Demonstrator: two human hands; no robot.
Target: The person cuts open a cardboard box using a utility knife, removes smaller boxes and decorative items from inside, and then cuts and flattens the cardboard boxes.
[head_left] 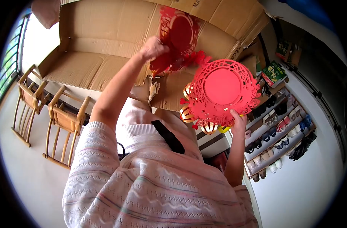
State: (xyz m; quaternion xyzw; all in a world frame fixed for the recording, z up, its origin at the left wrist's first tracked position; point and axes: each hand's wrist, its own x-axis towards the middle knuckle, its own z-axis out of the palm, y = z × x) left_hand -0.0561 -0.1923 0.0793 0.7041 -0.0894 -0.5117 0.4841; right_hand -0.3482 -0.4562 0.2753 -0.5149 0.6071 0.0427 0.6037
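Observation:
My right hand (238, 122) pinches the lower edge of a bright red paper-cut decoration (223, 86), which has a plain round middle and a lacy border. Small glowing red-and-gold lanterns (208, 127) show just below and left of it. Farther up, my left hand (154, 48) is closed at the side of a darker red paper-cut decoration (181, 32), held over the cardboard. This one also has a round middle, and part of it is smeared by motion. Red flower-like pieces (199, 58) lie between the two decorations.
A large opened cardboard box (101, 41) with a torn edge spreads out before me. Two bamboo chairs (67, 114) stand at left. To the right are a shoe rack (276, 133) with several pairs of shoes and a green printed carton (273, 74).

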